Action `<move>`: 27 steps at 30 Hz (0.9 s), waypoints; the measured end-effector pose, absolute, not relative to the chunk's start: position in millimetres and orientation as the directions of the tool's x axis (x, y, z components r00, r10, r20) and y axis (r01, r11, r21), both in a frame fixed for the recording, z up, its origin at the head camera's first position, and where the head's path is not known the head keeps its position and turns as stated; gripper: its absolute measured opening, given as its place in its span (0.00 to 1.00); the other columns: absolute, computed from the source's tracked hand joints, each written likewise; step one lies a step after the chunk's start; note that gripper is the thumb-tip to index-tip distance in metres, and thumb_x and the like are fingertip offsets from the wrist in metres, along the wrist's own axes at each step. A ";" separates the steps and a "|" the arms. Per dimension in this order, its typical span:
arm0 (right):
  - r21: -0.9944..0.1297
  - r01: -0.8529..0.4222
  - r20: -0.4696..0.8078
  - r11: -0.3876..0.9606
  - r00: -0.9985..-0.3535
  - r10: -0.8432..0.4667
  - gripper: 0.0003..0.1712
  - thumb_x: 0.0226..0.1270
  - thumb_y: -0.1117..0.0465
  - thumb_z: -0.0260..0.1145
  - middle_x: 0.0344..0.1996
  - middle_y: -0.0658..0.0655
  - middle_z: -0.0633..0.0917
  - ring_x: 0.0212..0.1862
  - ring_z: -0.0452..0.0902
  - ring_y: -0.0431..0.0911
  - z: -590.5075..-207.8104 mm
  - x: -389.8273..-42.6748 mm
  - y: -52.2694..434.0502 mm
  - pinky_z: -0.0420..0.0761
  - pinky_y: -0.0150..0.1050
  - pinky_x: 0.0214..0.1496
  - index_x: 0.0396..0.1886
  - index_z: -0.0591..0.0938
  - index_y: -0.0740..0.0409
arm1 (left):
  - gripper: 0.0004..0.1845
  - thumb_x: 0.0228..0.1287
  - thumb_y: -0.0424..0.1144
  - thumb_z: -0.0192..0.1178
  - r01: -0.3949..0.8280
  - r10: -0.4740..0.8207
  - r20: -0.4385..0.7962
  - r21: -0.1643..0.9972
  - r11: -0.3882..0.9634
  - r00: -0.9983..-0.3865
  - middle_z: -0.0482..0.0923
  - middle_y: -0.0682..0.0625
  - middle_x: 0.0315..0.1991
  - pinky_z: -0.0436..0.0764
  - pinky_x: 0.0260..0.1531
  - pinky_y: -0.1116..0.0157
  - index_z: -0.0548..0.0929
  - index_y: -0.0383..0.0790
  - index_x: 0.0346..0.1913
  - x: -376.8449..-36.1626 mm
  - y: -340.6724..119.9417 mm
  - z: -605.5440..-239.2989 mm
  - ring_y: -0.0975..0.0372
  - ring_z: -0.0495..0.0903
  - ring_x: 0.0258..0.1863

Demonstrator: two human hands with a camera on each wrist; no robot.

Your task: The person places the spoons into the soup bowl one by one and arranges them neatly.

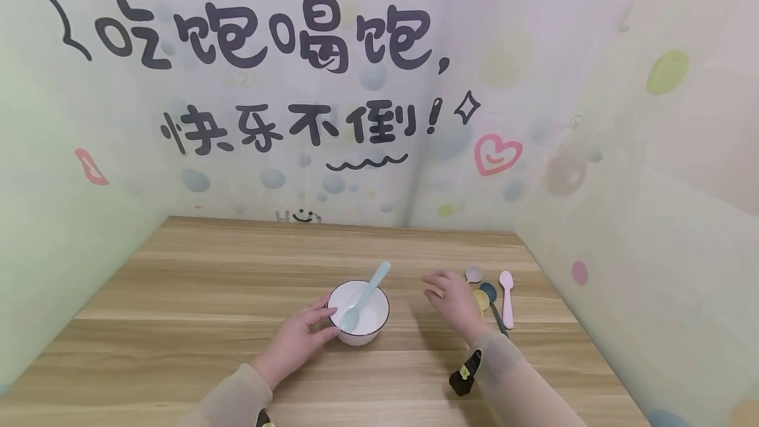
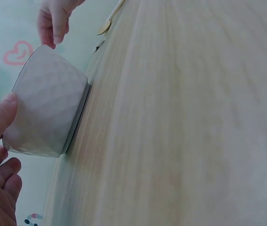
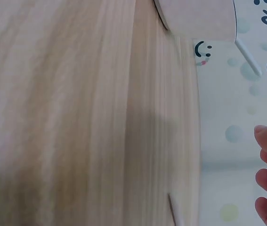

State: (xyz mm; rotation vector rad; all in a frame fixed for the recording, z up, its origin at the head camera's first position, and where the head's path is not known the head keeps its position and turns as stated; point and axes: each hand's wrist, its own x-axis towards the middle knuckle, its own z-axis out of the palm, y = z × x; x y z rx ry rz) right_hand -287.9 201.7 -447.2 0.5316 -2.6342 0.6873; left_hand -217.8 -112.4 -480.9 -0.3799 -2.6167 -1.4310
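A white bowl (image 1: 377, 317) with a dark rim stands on the wooden table. Inside it leans a light blue spoon (image 1: 369, 295), its handle sticking out past the far rim. My left hand (image 1: 294, 341) grips the bowl's left side at the rim, and the left wrist view shows the thumb (image 2: 4, 113) against the faceted outer wall. To the right of the bowl, my right hand (image 1: 456, 303) hovers over the table with loosely bent fingers and holds nothing. Close beside that hand lie a yellow spoon (image 1: 481, 299) and a dark blue spoon (image 1: 489, 291), both partly hidden by it.
A pink spoon (image 1: 506, 298) lies farthest right, near the right wall. Behind the yellow one lies a greyish spoon (image 1: 473, 274), its handle mostly hidden. Printed walls enclose the wooden table (image 1: 196, 295) at the back and on both sides.
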 end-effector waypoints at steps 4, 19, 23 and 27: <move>-0.485 -0.361 0.374 0.797 -0.909 -0.184 0.15 0.60 0.65 0.70 0.46 0.55 0.83 0.51 0.78 0.52 -450.3 -285.9 210.6 0.80 0.49 0.50 0.49 0.85 0.57 | 0.22 0.56 0.41 0.70 0.277 0.149 0.233 0.808 0.520 -0.961 0.69 0.49 0.67 0.62 0.67 0.50 0.83 0.39 0.53 -218.1 -112.5 -481.1 0.50 0.65 0.67; -0.650 -0.105 0.255 0.753 -0.963 0.086 0.18 0.66 0.61 0.65 0.53 0.62 0.80 0.53 0.74 0.56 -457.7 -281.8 244.6 0.78 0.51 0.50 0.54 0.82 0.61 | 0.22 0.56 0.41 0.70 0.287 0.157 0.240 0.807 0.516 -0.958 0.68 0.48 0.67 0.63 0.67 0.50 0.83 0.37 0.53 -217.8 -111.9 -480.6 0.50 0.66 0.67; -0.653 -0.075 0.252 0.754 -0.960 0.123 0.18 0.65 0.61 0.64 0.51 0.62 0.80 0.51 0.75 0.56 -461.6 -280.5 252.1 0.77 0.51 0.47 0.54 0.82 0.62 | 0.22 0.56 0.41 0.70 0.298 0.158 0.252 0.802 0.518 -0.955 0.69 0.47 0.67 0.64 0.66 0.50 0.83 0.37 0.53 -217.8 -112.4 -481.0 0.49 0.66 0.66; -0.662 -0.046 0.235 0.748 -0.960 0.149 0.18 0.65 0.61 0.64 0.51 0.64 0.80 0.50 0.75 0.57 -465.8 -277.7 258.7 0.77 0.51 0.48 0.54 0.82 0.63 | 0.21 0.56 0.41 0.70 0.304 0.158 0.260 0.798 0.521 -0.953 0.69 0.47 0.67 0.64 0.66 0.50 0.84 0.38 0.53 -217.7 -112.2 -480.8 0.50 0.67 0.66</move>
